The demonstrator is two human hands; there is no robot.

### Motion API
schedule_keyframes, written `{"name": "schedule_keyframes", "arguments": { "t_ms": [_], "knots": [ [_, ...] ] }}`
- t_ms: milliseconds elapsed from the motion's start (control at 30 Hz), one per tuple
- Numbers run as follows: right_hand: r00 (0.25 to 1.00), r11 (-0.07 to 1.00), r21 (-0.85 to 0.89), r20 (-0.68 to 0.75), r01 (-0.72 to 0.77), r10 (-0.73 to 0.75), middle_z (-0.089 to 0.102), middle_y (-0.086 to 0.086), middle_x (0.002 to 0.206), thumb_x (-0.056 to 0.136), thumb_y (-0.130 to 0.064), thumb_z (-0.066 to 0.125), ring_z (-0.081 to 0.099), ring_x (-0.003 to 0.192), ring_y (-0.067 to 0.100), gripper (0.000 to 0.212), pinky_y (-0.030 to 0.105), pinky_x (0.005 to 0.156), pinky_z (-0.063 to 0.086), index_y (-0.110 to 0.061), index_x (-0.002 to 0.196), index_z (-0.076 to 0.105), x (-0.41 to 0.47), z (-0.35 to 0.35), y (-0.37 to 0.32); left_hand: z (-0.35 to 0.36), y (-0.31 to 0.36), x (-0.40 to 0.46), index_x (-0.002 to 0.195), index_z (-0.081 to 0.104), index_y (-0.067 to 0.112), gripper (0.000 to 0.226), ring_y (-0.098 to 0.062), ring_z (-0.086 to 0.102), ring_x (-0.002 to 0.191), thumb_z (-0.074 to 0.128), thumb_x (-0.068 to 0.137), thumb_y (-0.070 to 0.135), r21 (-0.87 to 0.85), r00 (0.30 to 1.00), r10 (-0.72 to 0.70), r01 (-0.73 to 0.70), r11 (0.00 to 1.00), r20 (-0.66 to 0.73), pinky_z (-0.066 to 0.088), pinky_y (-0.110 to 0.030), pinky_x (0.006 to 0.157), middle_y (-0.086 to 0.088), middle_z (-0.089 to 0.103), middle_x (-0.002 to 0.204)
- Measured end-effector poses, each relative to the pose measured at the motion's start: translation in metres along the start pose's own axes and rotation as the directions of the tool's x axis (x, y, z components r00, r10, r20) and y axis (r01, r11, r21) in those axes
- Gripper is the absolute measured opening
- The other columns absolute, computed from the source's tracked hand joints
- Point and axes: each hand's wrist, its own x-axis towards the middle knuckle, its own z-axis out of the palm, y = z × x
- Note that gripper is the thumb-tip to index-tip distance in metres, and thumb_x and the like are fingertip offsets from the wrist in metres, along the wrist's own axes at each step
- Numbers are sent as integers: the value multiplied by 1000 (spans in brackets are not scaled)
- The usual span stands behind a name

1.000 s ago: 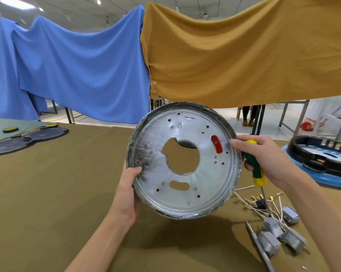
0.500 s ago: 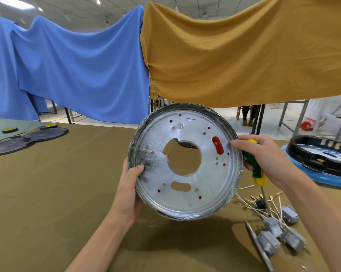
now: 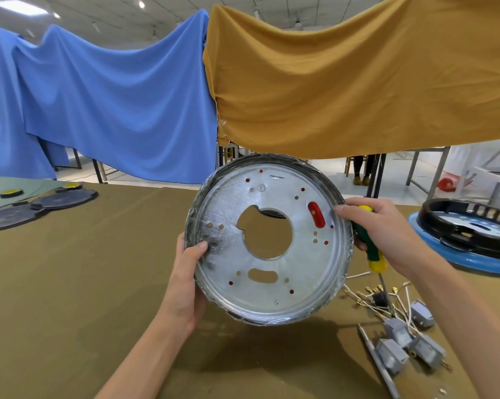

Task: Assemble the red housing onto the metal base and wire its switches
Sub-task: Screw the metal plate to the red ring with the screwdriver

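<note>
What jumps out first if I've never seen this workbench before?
A round metal base held upright mid-frame by both hands, the left hand on its left rim. The right hand also grips a green-and-yellow screwdriver. Grey switches with white wires lie at lower right.

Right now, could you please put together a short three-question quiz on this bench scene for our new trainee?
1. True or false: the metal base lies flat on the table.
2. Which hand holds the screwdriver? A) left hand B) right hand
3. Fill in: the grey switches lie on the table below the ___ hand.

Key: 1 false, both hands hold it up on edge; 2 B; 3 right.
</note>
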Motion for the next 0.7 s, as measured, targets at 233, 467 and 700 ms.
{"name": "schedule_keyframes", "arguments": {
  "t_ms": [233, 467, 700],
  "knots": [
    [996, 998, -52, -90, 22, -27, 69, -7, 74, 87, -43, 71, 56, 56, 8, 17, 20, 53, 49, -33, 101, 73, 2, 1, -5, -4, -6, 5, 104, 77, 22, 30, -24, 73, 94, 55, 88, 36, -53, 987, -128, 123, 991, -101, 55, -38, 74, -9, 74, 112],
    [921, 966, 226, -388, 127, -30, 74, 12, 96, 86, -21, 61, 61, 75, 12, 14, 35, 75, 51, -17, 80, 73, -1, -35, -18, -8, -1, 10, 109, 75, 15, 37, -28, 73, 93, 56, 86, 35, -44, 951, -271, 267, 963, -151, 53, -43, 84, -11, 75, 109],
    [815, 994, -106, -578, -28, -39, 42, -2, 63, 89, -42, 54, 42, 58, 16, 30, 32, 53, 40, -18, 73, 48, -25, -33, 18, -9, -4, 14, 115, 70, 21, 36, -26, 70, 97, 54, 88, 40, 81, 908, -373, 393, 916, -188, 59, -43, 74, -7, 76, 104]
  ]
}}
